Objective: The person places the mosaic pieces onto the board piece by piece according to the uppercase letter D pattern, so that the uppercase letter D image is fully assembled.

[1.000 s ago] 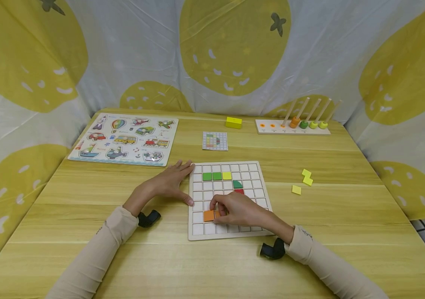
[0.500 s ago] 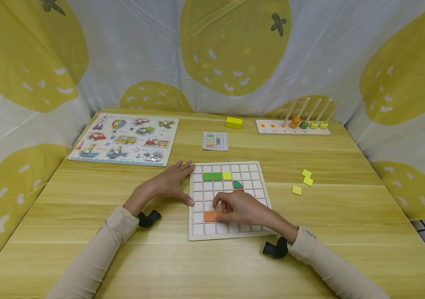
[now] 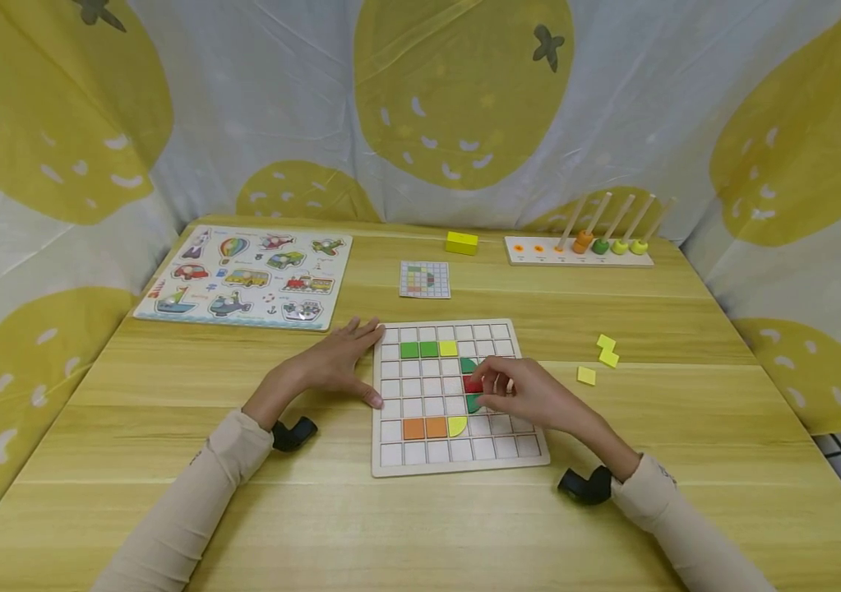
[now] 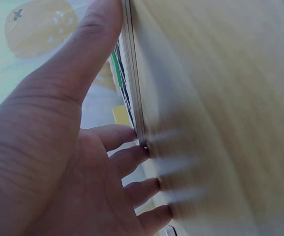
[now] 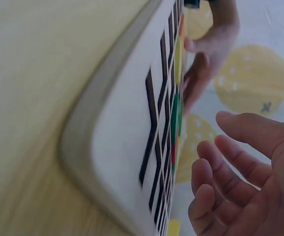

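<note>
A white grid board (image 3: 422, 386) lies on the table. My left hand (image 3: 335, 362) rests along its left edge, fingers spread, thumb touching the rim. Over the board's right part hovers my right hand (image 3: 531, 393); the right wrist view shows its fingers loosely bent with nothing between them. Close to its fingertips are a red tile (image 3: 470, 384) and two green rounded tiles, one above (image 3: 468, 364) and one below (image 3: 473, 404). Two green squares (image 3: 418, 350) and a yellow square (image 3: 447, 349) form an upper row. Lower down sit two orange squares (image 3: 413, 428) and a yellow quarter-round tile (image 3: 457, 426).
Several loose yellow tiles (image 3: 586, 376) lie right of the board. Behind it are a small pattern card (image 3: 424, 280) and a yellow block (image 3: 461, 242). A picture puzzle (image 3: 242, 279) lies back left; a peg stand (image 3: 579, 253) with beads stands back right.
My right hand has moved up and right, away from the lower row, uncovering the second orange square and the yellow quarter-round tile. The left hand has stayed put.
</note>
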`<state>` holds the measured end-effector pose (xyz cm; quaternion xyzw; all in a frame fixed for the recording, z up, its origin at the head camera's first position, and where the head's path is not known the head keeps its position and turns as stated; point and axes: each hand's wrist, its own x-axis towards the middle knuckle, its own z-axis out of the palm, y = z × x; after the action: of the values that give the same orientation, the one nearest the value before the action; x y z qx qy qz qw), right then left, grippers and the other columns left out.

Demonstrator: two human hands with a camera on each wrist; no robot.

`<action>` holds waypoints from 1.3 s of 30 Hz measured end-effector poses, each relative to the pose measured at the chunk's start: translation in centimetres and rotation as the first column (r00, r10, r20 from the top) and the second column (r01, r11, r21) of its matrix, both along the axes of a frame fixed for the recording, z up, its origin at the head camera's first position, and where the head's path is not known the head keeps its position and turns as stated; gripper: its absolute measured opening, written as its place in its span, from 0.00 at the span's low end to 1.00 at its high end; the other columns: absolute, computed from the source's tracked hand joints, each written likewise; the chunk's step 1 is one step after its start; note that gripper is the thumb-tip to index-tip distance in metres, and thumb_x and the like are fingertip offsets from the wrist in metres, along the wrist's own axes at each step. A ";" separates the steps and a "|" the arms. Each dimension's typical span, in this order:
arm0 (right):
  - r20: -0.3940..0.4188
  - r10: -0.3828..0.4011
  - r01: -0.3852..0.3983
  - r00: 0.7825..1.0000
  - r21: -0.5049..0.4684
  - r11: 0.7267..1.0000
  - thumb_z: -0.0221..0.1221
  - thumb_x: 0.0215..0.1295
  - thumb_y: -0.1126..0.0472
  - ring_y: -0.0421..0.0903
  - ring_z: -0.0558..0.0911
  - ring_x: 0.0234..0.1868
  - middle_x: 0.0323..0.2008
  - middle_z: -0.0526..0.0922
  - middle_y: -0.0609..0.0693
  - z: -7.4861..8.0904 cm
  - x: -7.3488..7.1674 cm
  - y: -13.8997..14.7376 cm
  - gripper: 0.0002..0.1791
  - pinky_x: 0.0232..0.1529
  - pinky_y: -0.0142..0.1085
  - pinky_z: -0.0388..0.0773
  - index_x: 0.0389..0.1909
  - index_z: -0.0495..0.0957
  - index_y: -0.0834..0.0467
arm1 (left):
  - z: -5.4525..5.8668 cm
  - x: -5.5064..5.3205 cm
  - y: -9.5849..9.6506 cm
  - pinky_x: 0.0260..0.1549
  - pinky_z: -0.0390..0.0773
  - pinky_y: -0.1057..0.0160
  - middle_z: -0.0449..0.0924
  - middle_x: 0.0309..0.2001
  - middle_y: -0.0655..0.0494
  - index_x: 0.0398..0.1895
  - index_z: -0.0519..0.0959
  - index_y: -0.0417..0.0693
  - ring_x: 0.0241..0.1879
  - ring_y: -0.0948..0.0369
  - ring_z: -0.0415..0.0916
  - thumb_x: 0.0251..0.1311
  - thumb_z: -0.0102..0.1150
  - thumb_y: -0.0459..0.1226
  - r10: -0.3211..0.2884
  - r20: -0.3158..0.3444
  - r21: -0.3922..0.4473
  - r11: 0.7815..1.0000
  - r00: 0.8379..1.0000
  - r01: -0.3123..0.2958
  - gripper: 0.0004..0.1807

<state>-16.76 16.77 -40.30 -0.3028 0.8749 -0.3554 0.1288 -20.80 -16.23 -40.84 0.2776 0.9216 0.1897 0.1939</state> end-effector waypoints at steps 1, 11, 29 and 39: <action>0.004 -0.018 0.018 1.000 -0.001 1.000 0.64 0.61 0.61 0.41 0.75 0.30 0.29 0.77 0.42 0.1 -0.1 0.5 0.11 0.29 0.31 0.74 0.43 0.78 0.56 | 0.0 0.0 0.0 0.70 0.40 0.41 0.39 0.76 0.42 0.75 0.46 0.39 0.74 0.40 0.31 0.42 0.70 0.62 0.000 0.000 0.002 1.000 1.000 0.000 0.65; -0.055 -0.180 0.180 0.982 -0.001 0.984 0.64 0.62 0.61 0.43 0.77 0.35 0.33 0.79 0.44 0.3 -0.5 4.5 0.11 0.32 0.34 0.76 0.44 0.79 0.58 | -0.1 0.1 0.0 0.70 0.40 0.41 0.39 0.76 0.42 0.75 0.47 0.39 0.74 0.40 0.31 0.42 0.70 0.62 0.002 -0.004 0.011 1.000 1.000 -0.002 0.65; -0.065 -0.307 0.307 0.950 -0.012 0.952 0.62 0.64 0.56 0.46 0.78 0.37 0.38 0.80 0.50 -0.3 -0.7 9.5 0.15 0.34 0.32 0.77 0.48 0.78 0.59 | -0.2 0.0 -0.1 0.70 0.40 0.41 0.40 0.76 0.41 0.75 0.47 0.38 0.74 0.39 0.31 0.42 0.70 0.61 0.001 -0.007 0.019 1.000 1.000 -0.001 0.65; -0.090 -0.343 0.345 0.935 0.008 0.939 0.61 0.65 0.58 0.44 0.78 0.37 0.41 0.82 0.54 -0.4 -0.4 11.2 0.16 0.34 0.31 0.77 0.51 0.77 0.60 | -0.3 0.0 -0.1 0.70 0.39 0.42 0.39 0.76 0.42 0.75 0.47 0.39 0.74 0.40 0.31 0.41 0.70 0.62 0.004 -0.009 0.018 1.000 1.000 -0.003 0.65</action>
<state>-17.21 27.98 -40.73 -0.1589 0.9232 -0.3488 0.0300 -20.85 -16.38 -41.15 0.2786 0.9213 0.1968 0.1869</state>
